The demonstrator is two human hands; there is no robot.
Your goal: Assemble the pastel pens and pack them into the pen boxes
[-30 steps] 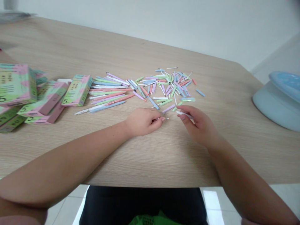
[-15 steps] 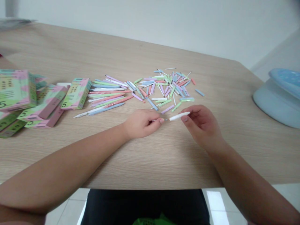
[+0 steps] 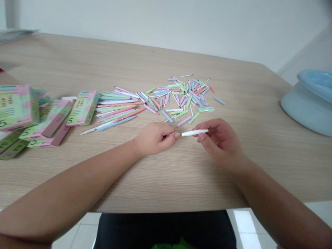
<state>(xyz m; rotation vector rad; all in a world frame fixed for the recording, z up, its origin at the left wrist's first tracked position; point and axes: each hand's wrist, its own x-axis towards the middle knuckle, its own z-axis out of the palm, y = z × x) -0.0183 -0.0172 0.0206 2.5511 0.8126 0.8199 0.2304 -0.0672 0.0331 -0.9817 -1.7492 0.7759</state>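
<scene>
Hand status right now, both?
Left hand: closed in a pinch; grip contents too hidden to name.
Right hand: closed, holding a white, tapered, plastic-looking pen barrel between thumb and fingers.

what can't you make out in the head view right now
In the head view:
- thin piece: mostly hidden by the left hand pinching it
- loose pen parts: they overlap, so their number is unclear
- small print on the upright-numbered box: too small and blurred
- leftmost big box: cut off by the left edge
- pale blue object: cut off by the right edge
</scene>
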